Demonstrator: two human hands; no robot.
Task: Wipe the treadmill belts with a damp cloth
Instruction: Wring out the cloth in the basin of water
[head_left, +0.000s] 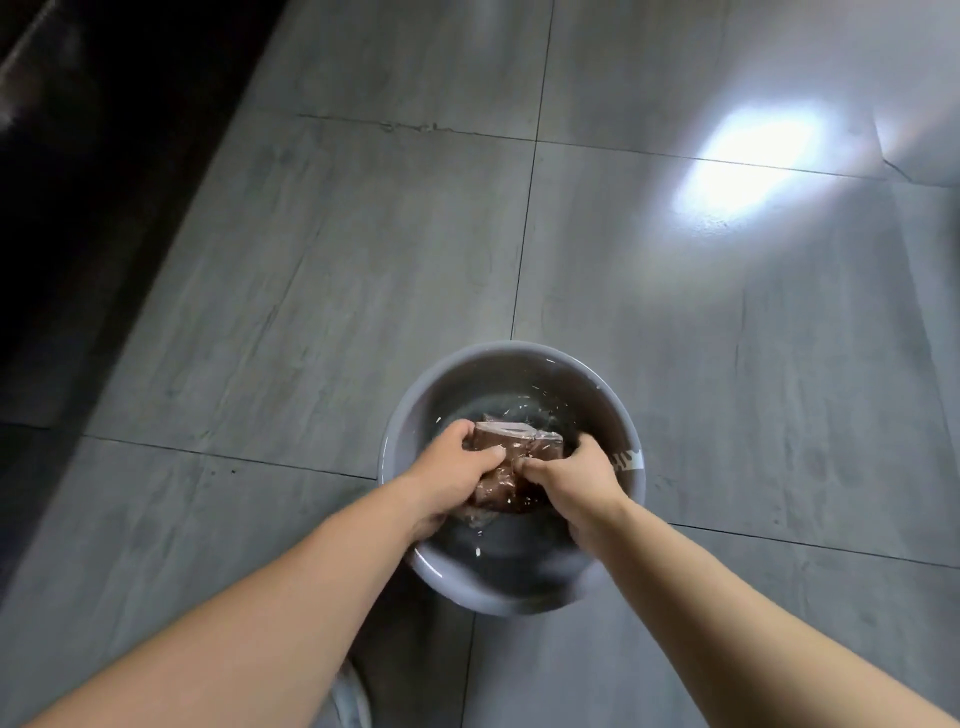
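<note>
Cloth is gripped in the basin on the floor, left hand and right hand both curled round it. A firm opposite twist is wanted over the water, until damp, not dripping.

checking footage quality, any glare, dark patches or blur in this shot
Head view: bright glare on the floor tiles upper right; left edge nearly black; small glints on the water round the cloth in the basin; little motion blur.
</note>
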